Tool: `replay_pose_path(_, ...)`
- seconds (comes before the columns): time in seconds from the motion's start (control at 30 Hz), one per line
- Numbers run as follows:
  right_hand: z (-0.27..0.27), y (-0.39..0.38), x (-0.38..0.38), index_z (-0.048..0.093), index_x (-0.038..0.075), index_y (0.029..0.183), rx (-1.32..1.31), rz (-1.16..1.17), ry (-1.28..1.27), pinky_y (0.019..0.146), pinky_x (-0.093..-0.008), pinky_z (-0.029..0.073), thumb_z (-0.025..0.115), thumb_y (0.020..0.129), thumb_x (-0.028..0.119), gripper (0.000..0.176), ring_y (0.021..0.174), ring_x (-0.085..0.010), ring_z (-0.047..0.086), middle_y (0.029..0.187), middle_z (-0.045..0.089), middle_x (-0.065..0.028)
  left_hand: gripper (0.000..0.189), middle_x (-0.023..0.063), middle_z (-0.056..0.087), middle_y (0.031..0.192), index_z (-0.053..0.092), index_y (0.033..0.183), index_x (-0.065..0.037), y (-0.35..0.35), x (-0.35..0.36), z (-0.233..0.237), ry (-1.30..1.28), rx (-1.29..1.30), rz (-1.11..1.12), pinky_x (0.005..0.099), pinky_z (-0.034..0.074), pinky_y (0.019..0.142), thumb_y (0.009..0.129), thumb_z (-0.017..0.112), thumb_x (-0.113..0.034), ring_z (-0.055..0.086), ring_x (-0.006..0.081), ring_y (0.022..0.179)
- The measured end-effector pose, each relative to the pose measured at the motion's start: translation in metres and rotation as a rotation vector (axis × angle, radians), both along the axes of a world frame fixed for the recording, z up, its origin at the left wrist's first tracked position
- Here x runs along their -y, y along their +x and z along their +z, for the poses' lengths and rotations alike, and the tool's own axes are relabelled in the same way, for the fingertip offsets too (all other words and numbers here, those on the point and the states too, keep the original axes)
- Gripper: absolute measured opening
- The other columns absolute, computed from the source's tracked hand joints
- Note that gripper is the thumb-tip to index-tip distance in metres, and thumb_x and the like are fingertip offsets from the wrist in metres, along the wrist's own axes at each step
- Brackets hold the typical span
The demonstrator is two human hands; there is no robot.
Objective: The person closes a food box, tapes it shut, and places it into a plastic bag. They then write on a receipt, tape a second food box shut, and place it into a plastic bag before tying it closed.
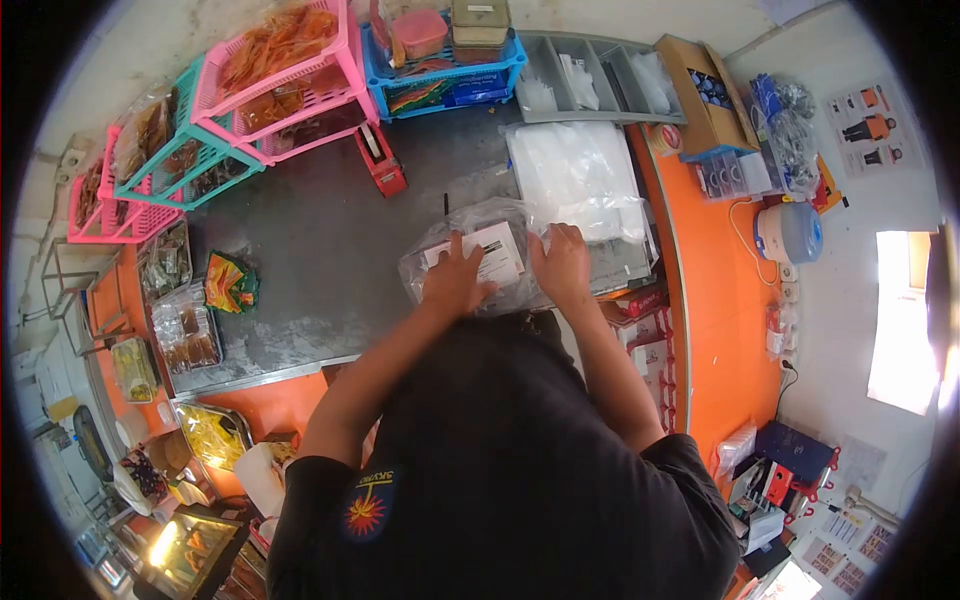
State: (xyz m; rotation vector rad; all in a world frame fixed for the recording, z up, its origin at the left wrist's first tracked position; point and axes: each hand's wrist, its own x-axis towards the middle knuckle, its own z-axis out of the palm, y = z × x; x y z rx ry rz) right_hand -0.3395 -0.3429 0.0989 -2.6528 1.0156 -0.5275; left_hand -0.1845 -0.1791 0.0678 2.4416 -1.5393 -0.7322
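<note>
A clear plastic bag (505, 212) lies on the dark worktop right in front of me, with a white printed card or box (503, 255) showing in or under it. My left hand (458, 278) rests on the printed piece, its fingers spread. At the bag's right side, my right hand (563, 262) has its fingers curled at the plastic and seems to pinch the edge. A stack of clear plastic bags (580, 165) lies just beyond my right hand.
Pink baskets (275, 140) and a blue basket (445, 95) of packed food stand along the back. A red tape dispenser (385, 165) sits mid-worktop. To the left are a green-orange packet (231, 283) and plastic food trays (188, 330). A grey divided bin (600, 85) stands behind the stack.
</note>
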Motion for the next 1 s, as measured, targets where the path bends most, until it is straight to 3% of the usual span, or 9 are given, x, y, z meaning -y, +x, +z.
replay_pose_path(0.07,0.020,0.005,0.001,0.073,-0.001,0.106,-0.056,0.027,0.147,0.090,-0.0407,0.053,0.077,0.094,0.027,0.031,0.092,-0.0316,0.067,0.094,0.068,-0.0126,0.077,0.0331,0.032,0.163,0.053,0.152,-0.012,0.000,-0.001,-0.006,-0.002,-0.011,0.010,0.0553,0.060,0.095,0.090,0.078,-0.052,0.065,0.0478,0.124)
replay_pose_path(0.13,0.102,0.010,-0.013,0.072,-0.004,0.097,0.163,0.023,0.859,0.081,-0.0333,0.053,0.070,0.101,0.023,0.027,0.080,-0.0226,0.068,0.081,0.068,-0.0106,0.079,0.0338,0.030,0.165,0.052,0.152,-0.011,0.001,-0.003,-0.008,-0.002,-0.024,0.030,0.0560,0.059,0.096,0.089,0.078,-0.052,0.065,0.0487,0.124)
replay_pose_path(0.47,0.154,-0.019,-0.043,0.070,-0.004,0.098,0.221,0.325,0.773,0.084,-0.0319,0.051,0.062,0.109,0.018,0.026,0.093,-0.0168,0.065,0.096,0.068,-0.0100,0.071,0.0307,0.034,0.163,0.059,0.144,-0.016,0.007,-0.007,0.002,0.083,-0.078,0.057,0.0567,0.060,0.096,0.084,0.083,-0.046,0.062,0.0482,0.128)
replay_pose_path(0.53,0.167,-0.015,-0.054,0.070,-0.004,0.101,0.213,0.425,0.751,0.086,-0.0375,0.052,0.060,0.108,0.010,0.019,0.094,-0.0330,0.068,0.098,0.070,-0.0172,0.070,0.0296,0.036,0.162,0.060,0.143,-0.016,0.006,-0.007,0.005,0.100,-0.099,0.025,0.0570,0.061,0.095,0.084,0.084,-0.046,0.061,0.0481,0.128)
replay_pose_path(0.67,0.160,-0.012,-0.041,0.069,-0.005,0.106,0.218,0.403,0.737,0.091,-0.0407,0.053,0.066,0.104,0.012,0.017,0.101,-0.0349,0.069,0.105,0.069,-0.0186,0.070,0.0269,0.035,0.161,0.060,0.145,-0.016,0.004,-0.009,0.003,0.054,-0.037,0.049,0.0577,0.061,0.095,0.085,0.083,-0.044,0.058,0.0472,0.132)
replay_pose_path(0.77,0.158,-0.029,-0.014,0.065,-0.004,0.119,0.046,0.471,0.573,0.102,-0.0455,0.051,0.077,0.094,0.016,0.034,0.118,-0.0384,0.064,0.123,0.064,-0.0219,0.070,0.0267,0.031,0.164,0.058,0.148,-0.017,0.005,-0.011,0.008,0.046,-0.038,0.064,0.0569,0.061,0.096,0.087,0.083,-0.043,0.056,0.0463,0.134)
replay_pose_path(0.83,0.146,-0.037,-0.005,0.050,0.003,0.149,-0.421,0.236,0.406,0.115,-0.0467,0.045,0.085,0.085,0.019,0.074,0.138,-0.0432,0.052,0.148,0.052,-0.0238,0.071,0.0265,0.028,0.166,0.057,0.149,-0.017,0.007,-0.013,0.010,0.064,-0.042,0.060,0.0560,0.061,0.096,0.088,0.082,-0.043,0.056,0.0458,0.134)
replay_pose_path(0.93,0.075,-0.022,0.000,0.030,0.009,0.165,-0.269,0.379,0.213,0.124,-0.0497,0.037,0.090,0.080,0.022,0.105,0.150,-0.0446,0.040,0.163,0.037,-0.0264,0.072,0.0261,0.028,0.166,0.056,0.150,-0.019,0.003,-0.011,0.009,0.081,-0.032,0.049,0.0542,0.062,0.096,0.088,0.082,-0.043,0.056,0.0451,0.134)
replay_pose_path(1.0,-0.002,-0.001,0.005,0.023,0.009,0.169,0.140,0.622,0.353,0.124,-0.0523,0.034,0.091,0.079,0.030,0.115,0.150,-0.0470,0.039,0.164,0.037,-0.0288,0.073,0.0238,0.031,0.164,0.053,0.152,-0.019,0.003,-0.010,0.014,0.092,0.037,0.044,0.0523,0.062,0.097,0.088,0.082,-0.039,0.056,0.0435,0.135)
